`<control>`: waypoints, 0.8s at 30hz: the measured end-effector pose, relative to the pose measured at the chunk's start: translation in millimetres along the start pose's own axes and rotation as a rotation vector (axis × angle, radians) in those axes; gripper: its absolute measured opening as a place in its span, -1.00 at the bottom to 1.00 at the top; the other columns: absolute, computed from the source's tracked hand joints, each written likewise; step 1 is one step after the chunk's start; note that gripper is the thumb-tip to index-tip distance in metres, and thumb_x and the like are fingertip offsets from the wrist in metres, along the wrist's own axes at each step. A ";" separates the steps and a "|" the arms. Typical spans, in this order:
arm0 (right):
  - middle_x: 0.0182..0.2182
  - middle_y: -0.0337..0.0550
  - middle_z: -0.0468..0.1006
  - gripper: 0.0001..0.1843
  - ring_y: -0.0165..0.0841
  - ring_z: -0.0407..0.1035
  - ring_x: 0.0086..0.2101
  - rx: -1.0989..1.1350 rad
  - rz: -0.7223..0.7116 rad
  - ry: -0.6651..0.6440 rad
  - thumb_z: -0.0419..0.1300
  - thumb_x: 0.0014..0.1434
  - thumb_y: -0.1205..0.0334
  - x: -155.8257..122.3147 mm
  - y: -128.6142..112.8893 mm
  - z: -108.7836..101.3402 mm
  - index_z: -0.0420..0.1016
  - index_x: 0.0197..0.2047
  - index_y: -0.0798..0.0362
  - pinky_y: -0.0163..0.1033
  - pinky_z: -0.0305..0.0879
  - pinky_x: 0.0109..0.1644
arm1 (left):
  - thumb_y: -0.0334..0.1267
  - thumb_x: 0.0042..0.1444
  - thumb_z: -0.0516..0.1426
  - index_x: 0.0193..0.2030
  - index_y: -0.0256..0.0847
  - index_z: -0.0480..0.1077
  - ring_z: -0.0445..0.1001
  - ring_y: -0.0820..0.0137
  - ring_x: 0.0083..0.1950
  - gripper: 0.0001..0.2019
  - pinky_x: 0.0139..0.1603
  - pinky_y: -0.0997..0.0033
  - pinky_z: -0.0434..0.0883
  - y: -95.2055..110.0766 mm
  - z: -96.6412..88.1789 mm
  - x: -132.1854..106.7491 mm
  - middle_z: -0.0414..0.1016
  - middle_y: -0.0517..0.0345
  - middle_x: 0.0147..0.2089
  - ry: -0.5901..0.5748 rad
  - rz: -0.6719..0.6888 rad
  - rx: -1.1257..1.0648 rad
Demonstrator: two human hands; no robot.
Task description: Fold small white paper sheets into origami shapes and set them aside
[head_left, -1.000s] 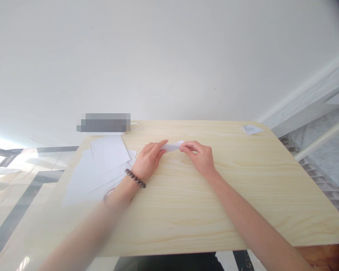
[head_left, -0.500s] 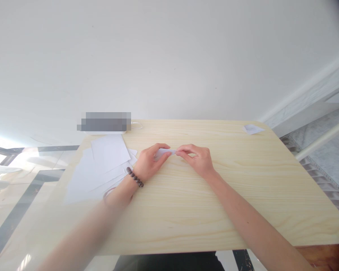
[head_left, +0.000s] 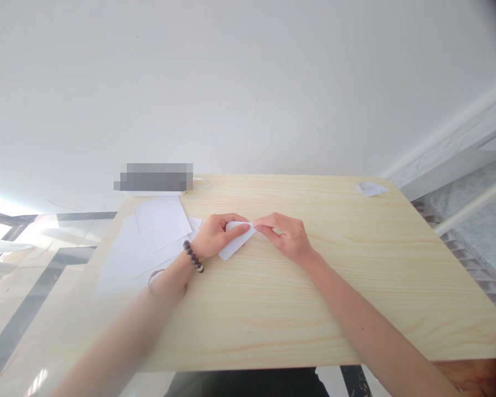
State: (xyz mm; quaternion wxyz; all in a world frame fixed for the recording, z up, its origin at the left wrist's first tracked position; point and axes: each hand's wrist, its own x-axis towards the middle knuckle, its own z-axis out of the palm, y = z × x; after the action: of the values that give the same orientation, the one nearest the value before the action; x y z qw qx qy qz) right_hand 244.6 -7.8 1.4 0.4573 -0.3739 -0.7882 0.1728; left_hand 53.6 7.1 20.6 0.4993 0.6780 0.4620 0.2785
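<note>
A small folded piece of white paper (head_left: 232,248) is held between my two hands over the middle of the table. My left hand (head_left: 215,234) is closed on its left part, the thumb lying across the upper face and the fingers behind it. At the paper's narrow right tip, my right hand (head_left: 287,232) pinches with thumb and index finger. The paper slants, its wider end pointing down and left. A dark beaded bracelet (head_left: 193,257) circles my left wrist.
Loose white sheets (head_left: 161,223) overlap on the table's left side, beside my left forearm. Behind them stands a blurred-out grey object (head_left: 155,177) with a white cable. Another folded white paper (head_left: 372,189) lies at the far right corner of the wooden table (head_left: 355,220), near the wall.
The folded paper has turned so that its broad face now shows below my left thumb. My left hand has shifted slightly left and down; my right hand still pinches the tip.
</note>
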 end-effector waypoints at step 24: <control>-0.43 -0.21 0.46 -0.89 -0.47 0.33 -0.43 0.064 0.045 -0.080 0.06 0.12 0.28 -0.2 -3.2 1.2 0.40 -0.30 0.03 -0.34 0.28 -0.36 | -0.03 0.02 0.05 -0.37 -0.29 0.45 0.25 0.54 -0.54 -0.67 -0.59 0.59 0.16 -2.0 -2.3 2.1 0.36 0.22 -0.55 -0.073 -0.042 0.017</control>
State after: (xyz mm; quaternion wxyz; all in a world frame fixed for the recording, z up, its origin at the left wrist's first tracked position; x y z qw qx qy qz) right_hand 242.3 -9.9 2.6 0.4333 -0.3696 -0.7911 0.2232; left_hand 51.8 10.1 19.4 0.5156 0.6821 0.4601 0.2392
